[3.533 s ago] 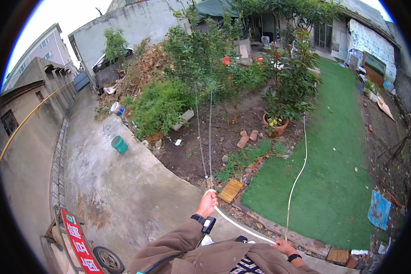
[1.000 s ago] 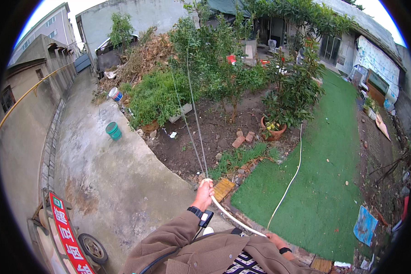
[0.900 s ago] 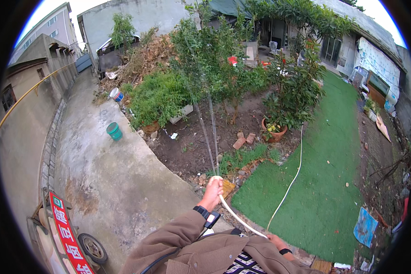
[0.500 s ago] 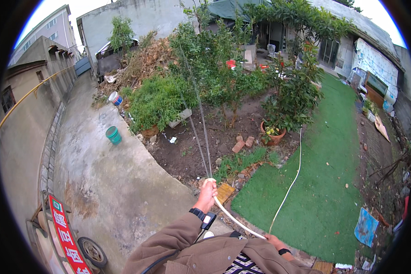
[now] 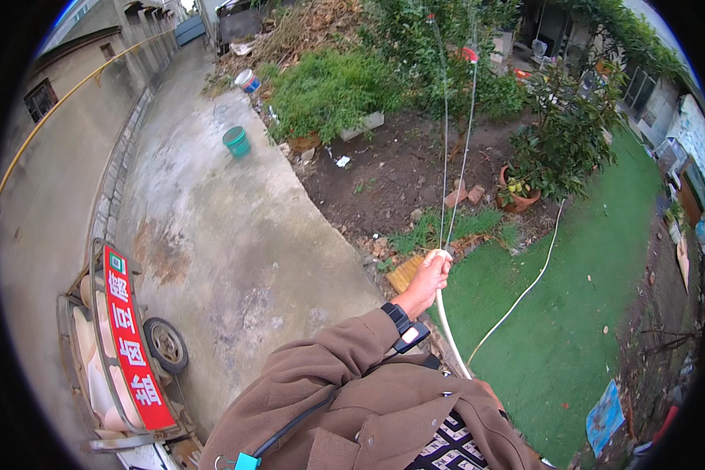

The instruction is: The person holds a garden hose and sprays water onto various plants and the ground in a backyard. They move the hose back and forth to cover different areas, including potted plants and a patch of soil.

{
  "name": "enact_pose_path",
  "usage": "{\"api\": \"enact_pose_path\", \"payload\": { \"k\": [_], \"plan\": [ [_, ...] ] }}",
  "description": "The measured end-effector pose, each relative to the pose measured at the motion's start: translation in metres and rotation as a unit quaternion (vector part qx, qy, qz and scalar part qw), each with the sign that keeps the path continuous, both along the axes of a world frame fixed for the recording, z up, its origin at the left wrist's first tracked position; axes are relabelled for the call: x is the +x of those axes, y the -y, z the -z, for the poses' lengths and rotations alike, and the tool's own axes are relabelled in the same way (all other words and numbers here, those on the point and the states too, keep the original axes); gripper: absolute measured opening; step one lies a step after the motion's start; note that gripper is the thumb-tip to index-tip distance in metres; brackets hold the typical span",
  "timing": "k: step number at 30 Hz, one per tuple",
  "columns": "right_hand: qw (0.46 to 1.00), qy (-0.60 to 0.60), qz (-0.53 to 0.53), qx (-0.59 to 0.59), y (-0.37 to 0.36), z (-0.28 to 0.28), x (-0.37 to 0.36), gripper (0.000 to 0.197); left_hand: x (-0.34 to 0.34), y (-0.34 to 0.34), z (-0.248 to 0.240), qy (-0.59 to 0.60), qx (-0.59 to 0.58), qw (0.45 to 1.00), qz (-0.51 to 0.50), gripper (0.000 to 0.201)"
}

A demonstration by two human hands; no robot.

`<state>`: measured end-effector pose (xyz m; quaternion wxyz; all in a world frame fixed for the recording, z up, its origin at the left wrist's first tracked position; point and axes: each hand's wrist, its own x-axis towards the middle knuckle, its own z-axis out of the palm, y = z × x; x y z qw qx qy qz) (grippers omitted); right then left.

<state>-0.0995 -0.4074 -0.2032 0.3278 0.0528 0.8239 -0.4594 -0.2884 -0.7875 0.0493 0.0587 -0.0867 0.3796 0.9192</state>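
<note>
My left hand [image 5: 427, 280] is closed round the end of a white hose [image 5: 450, 335], with the thumb at its mouth. Two thin streams of water [image 5: 468, 133] shoot up and forward from there, over the soil bed [image 5: 395, 168] towards the leafy shrubs [image 5: 439, 70]. The hose bends back down to my body. There, only a sliver of my right hand [image 5: 489, 391] shows past the brown jacket; its fingers are hidden. A thinner length of pale hose [image 5: 517, 299] lies along the green turf.
A potted plant [image 5: 517, 192] stands at the bed's right edge beside the green artificial turf [image 5: 540, 329]. To the left, a green bucket [image 5: 236, 142] is on the concrete path [image 5: 211, 227]. A cart with a red sign [image 5: 137, 345] stands near left.
My view has turned left and down, so the scene sits further right. My left hand still grips the hose and water still sprays. My right hand is now mostly hidden by the jacket.
</note>
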Motion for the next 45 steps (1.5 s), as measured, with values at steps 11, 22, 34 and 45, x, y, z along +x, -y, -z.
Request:
{"api": "enact_pose_path", "payload": {
  "k": [11,22,34,45],
  "plan": [
    [0.996,0.089,0.011,0.01,0.027,-0.069,-0.003,0.018,0.001,-0.008,-0.008,-0.029,0.012,0.999,0.032,0.013],
    [0.998,0.052,-0.04,0.019,0.028,-0.054,0.007,0.018,0.004,-0.026,-0.02,0.0,0.021,0.999,0.041,0.009],
    [0.993,0.102,0.027,-0.051,0.028,-0.036,-0.002,0.016,0.0,-0.028,-0.029,0.001,0.013,0.999,0.029,0.01],
    [0.986,0.041,-0.104,0.121,0.045,-0.089,-0.006,0.02,0.0,-0.038,-0.021,-0.01,0.022,0.999,0.045,0.01]
  ]
}}
